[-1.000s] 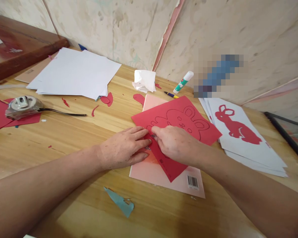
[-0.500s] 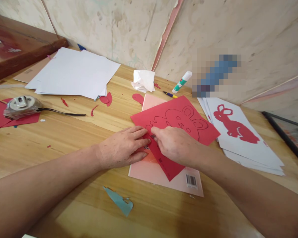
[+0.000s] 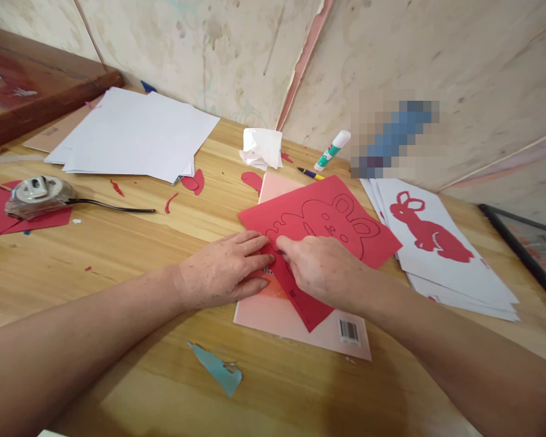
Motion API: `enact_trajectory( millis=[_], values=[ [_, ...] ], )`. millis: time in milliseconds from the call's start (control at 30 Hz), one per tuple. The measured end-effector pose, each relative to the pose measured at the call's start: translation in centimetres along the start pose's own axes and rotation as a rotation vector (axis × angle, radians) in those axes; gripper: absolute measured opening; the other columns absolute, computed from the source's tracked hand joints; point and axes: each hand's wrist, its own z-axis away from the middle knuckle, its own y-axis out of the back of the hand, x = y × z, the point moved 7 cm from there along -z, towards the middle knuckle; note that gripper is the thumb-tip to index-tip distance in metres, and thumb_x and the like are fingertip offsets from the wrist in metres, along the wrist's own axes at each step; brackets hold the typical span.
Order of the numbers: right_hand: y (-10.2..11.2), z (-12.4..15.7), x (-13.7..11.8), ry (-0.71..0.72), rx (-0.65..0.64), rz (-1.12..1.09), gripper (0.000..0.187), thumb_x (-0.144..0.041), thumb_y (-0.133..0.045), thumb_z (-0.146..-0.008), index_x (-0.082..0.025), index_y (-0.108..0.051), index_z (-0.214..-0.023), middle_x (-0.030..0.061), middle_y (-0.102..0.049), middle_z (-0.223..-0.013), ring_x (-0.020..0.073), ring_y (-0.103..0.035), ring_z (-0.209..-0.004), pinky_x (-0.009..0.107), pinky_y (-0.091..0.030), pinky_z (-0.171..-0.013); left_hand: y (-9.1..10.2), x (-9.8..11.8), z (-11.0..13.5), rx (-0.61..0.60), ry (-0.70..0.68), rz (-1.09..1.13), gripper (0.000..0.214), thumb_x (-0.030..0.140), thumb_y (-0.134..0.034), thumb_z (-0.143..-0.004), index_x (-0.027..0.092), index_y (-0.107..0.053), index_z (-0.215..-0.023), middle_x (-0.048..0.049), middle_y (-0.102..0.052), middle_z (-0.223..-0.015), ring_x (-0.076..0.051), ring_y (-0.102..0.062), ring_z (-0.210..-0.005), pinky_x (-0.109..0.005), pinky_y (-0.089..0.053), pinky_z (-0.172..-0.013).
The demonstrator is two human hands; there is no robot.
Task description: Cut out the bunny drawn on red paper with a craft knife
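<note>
A red paper sheet point(image 3: 341, 212) with a drawn animal outline lies tilted on a pink book point(image 3: 277, 315) on the wooden table point(image 3: 131, 255). My left hand point(image 3: 222, 273) lies flat with its fingers stretched out, pressing the sheet's left corner. My right hand point(image 3: 318, 267) rests on the sheet right beside it, its fingers pinched together at the outline's left end. A small dark tip shows at the fingertips, but I cannot make out what it is.
White sheets bearing a red rabbit cut-out point(image 3: 425, 233) lie to the right, beside a dark frame point(image 3: 523, 243). A glue stick point(image 3: 332, 150), a pen point(image 3: 312, 173) and crumpled paper point(image 3: 261, 149) sit behind. A white paper stack point(image 3: 136, 133), a grey device point(image 3: 36, 195), red scraps point(image 3: 195, 182) and a blue scrap point(image 3: 216, 367) lie around.
My right hand's fingertips have crept slightly along the outline. The left hand stays pressed in place, and the view has shifted a little.
</note>
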Motion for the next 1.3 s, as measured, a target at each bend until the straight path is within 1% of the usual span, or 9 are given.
enact_trajectory(
  millis=[133,300,500,733,933,1033,1100,1233,1300],
  values=[
    [-0.1,0.2,0.1,0.013,0.004,0.01,0.024,-0.009,-0.042,-0.081,-0.017,-0.057,-0.098,0.0002,-0.053,-0.06,0.0121,-0.038,-0.048,0.027,-0.017,-0.045,0.0,0.0,0.0,0.003,-0.002,-0.009,0.032,0.033,-0.042,-0.094,0.013,-0.062,-0.11,-0.0152,-0.056,-0.116,-0.027,-0.052,-0.111,-0.042,-0.046,-0.095],
    [-0.4,0.3,0.1,0.03,0.004,0.06,0.026,-0.009,-0.043,-0.079,-0.017,-0.057,-0.1,0.0011,-0.055,-0.06,0.0127,-0.043,-0.049,0.027,-0.017,-0.046,0.0,0.0,0.0,-0.005,0.004,0.007,0.033,0.033,-0.041,-0.095,0.013,-0.061,-0.111,-0.0152,-0.056,-0.117,-0.027,-0.052,-0.111,-0.042,-0.046,-0.094],
    [-0.7,0.6,0.0,0.105,0.091,0.115,0.027,-0.008,-0.04,-0.077,-0.017,-0.056,-0.097,0.002,-0.056,-0.058,0.0129,-0.044,-0.047,0.029,-0.015,-0.047,-0.1,0.0,0.0,-0.004,0.005,0.006,0.033,0.034,-0.041,-0.095,0.013,-0.061,-0.111,-0.0157,-0.055,-0.119,-0.028,-0.05,-0.115,-0.042,-0.045,-0.095],
    [-1.2,0.8,0.7,0.105,0.145,0.114,0.027,-0.008,-0.04,-0.077,-0.02,-0.055,-0.095,0.0008,-0.058,-0.058,0.0134,-0.045,-0.047,0.029,-0.013,-0.048,0.2,-0.1,0.2,0.006,0.006,-0.006,0.035,0.034,-0.04,-0.095,0.013,-0.061,-0.112,-0.0161,-0.055,-0.122,-0.028,-0.05,-0.117,-0.042,-0.044,-0.097],
    [-0.7,1.2,1.6,0.018,0.148,0.012,0.019,-0.022,-0.035,-0.092,-0.021,-0.054,-0.093,0.001,-0.064,-0.067,0.0143,-0.053,-0.057,0.028,-0.014,-0.05,0.0,-0.2,0.3,0.006,-0.005,-0.035,0.035,0.035,-0.043,-0.094,0.014,-0.06,-0.117,-0.0161,-0.052,-0.127,-0.027,-0.049,-0.118,-0.043,-0.043,-0.099],
    [0.0,2.6,2.7,-0.071,0.206,-0.084,0.021,-0.026,-0.033,-0.094,-0.022,-0.053,-0.095,0.0012,-0.066,-0.074,0.0155,-0.057,-0.064,0.027,-0.019,-0.052,0.0,-0.2,0.5,0.005,-0.009,-0.052,0.037,0.037,-0.044,-0.094,0.014,-0.059,-0.12,-0.0167,-0.051,-0.13,-0.028,-0.048,-0.121,-0.045,-0.042,-0.101],
    [-0.1,3.8,3.3,-0.102,0.253,-0.169,0.021,-0.028,-0.033,-0.095,-0.022,-0.052,-0.098,0.0014,-0.067,-0.079,0.0162,-0.059,-0.069,0.026,-0.023,-0.053,0.2,-0.2,0.6,0.01,-0.006,-0.039,0.038,0.038,-0.045,-0.094,0.014,-0.057,-0.122,-0.0166,-0.051,-0.13,-0.028,-0.048,-0.121,-0.046,-0.042,-0.101],
    [-1.9,5.7,4.3,-0.134,0.266,-0.308,0.017,-0.027,-0.035,-0.095,-0.022,-0.05,-0.101,0.0027,-0.068,-0.086,0.0171,-0.062,-0.074,0.026,-0.031,-0.057,0.7,-0.9,0.7,0.052,0.058,0.046,0.042,0.039,-0.048,-0.093,0.015,-0.052,-0.127,-0.0157,-0.05,-0.133,-0.025,-0.047,-0.124,-0.043,-0.043,-0.101],
    [-3.0,6.4,4.7,-0.179,0.255,-0.352,0.014,-0.027,-0.037,-0.094,-0.021,-0.048,-0.101,0.0038,-0.069,-0.088,0.0182,-0.063,-0.076,0.027,-0.034,-0.06,1.2,-1.5,0.8,0.129,0.11,0.08,0.041,0.038,-0.049,-0.093,0.017,-0.05,-0.128,-0.0133,-0.051,-0.133,-0.024,-0.046,-0.125,-0.043,-0.041,-0.104]
  ],
)
